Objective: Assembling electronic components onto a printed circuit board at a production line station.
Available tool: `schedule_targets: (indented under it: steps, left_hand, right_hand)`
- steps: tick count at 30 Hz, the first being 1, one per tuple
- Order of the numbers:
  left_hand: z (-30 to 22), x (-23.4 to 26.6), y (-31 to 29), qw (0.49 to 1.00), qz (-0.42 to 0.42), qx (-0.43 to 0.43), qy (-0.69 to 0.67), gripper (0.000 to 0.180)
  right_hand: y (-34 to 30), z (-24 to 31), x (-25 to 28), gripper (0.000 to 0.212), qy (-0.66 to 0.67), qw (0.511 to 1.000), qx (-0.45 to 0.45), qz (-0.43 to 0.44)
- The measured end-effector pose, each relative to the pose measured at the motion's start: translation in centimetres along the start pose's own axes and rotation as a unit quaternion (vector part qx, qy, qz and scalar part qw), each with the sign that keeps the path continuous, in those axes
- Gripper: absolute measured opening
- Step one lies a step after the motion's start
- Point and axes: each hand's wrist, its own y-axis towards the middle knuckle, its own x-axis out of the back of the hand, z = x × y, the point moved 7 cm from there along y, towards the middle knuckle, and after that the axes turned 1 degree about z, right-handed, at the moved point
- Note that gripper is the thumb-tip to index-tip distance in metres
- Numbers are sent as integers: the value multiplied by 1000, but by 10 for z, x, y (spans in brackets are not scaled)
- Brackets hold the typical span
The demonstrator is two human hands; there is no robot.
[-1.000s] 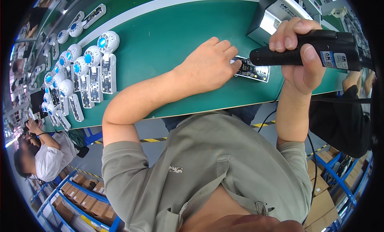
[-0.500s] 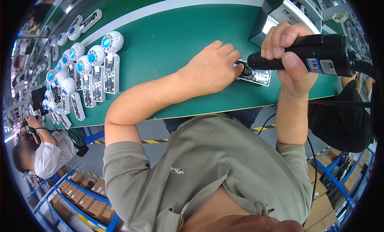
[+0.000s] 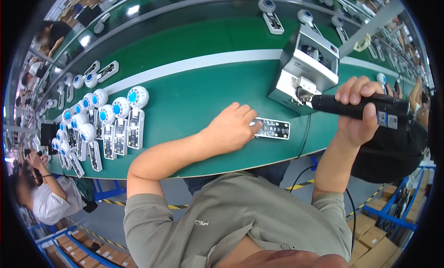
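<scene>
My right hand [image 3: 353, 130] is wrapped round a black electric screwdriver [image 3: 334, 106], held almost level. The screwdriver's front end is at the outlet of a silver, box-shaped screw feeder [image 3: 286, 89]; its exact contact is too small to make out. On the green bench, my left hand [image 3: 232, 128] has its fingers curled on the left end of a long white housing [image 3: 275, 129] with a dark circuit board in it. The hand covers that end of the housing, so whatever lies under it is hidden.
Several white units with round heads and blue discs [image 3: 121, 108] lie at the left of the bench [image 3: 194, 92]. More units [image 3: 273, 22] lie on the conveyor beyond the pale rail. A black cable [image 3: 306, 136] crosses the bench edge. People sit at both sides.
My right hand has lifted the screwdriver off the board and brought it to the screw feeder. The view has tilted up, showing the far conveyor. My left hand stays on the housing.
</scene>
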Motion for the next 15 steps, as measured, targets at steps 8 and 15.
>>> schedule_targets:
  steps: [8,15]
  left_hand:
    - [0,5,6,1000,-9,-7,-11,28]
    - [-3,4,5,1000,-11,-4,-15,29]
  right_hand:
    - [12,-3,16,21,-44,998,14,-35]
    - [8,-19,12,20,-19,1000,10,-23]
